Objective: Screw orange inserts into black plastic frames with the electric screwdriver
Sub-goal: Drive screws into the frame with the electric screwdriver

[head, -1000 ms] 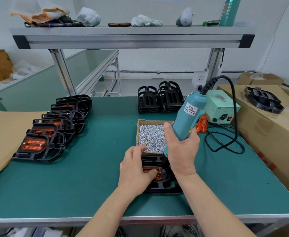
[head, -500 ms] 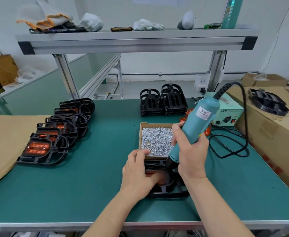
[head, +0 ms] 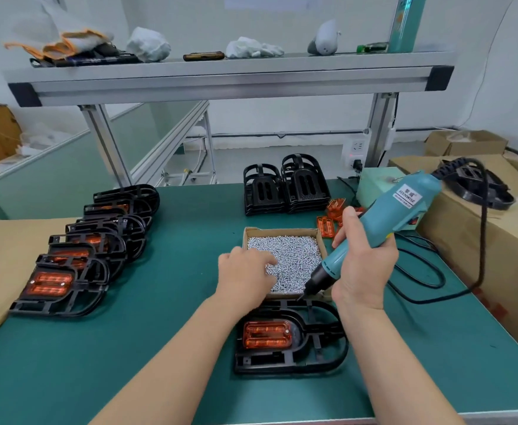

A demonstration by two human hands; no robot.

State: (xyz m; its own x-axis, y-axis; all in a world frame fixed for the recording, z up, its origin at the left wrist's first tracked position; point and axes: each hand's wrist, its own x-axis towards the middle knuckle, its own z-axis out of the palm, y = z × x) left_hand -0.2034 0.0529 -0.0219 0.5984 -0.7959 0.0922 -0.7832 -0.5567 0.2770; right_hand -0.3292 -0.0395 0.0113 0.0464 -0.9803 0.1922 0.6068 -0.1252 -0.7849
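The black plastic frame [head: 319, 360] lies flat on the green mat [head: 159, 317] just in front of the person, with the orange insert [head: 266, 334] seated in it and neither hand on it. That looks like the weak spot: with nothing steadying it, a nudge from a wrist could slide the frame or knock the insert off its holes. The screws in the cardboard box [head: 282, 230] are tiny and heaped, so the fingers may lift several at once or drop one among the frame's ribs. The black cord [head: 429, 283] loops loose at the right and might drag on the tool.

The left hand [head: 245, 271] reaches forward, palm down, fingers bent onto the screws at the box's left side; from here I can't tell whether it has one pinched. The right hand [head: 365, 265] is wrapped firmly round the electric screwdriver [head: 398, 210], which is tilted, its bit pointing down and left, near the box's near edge and just beyond the frame
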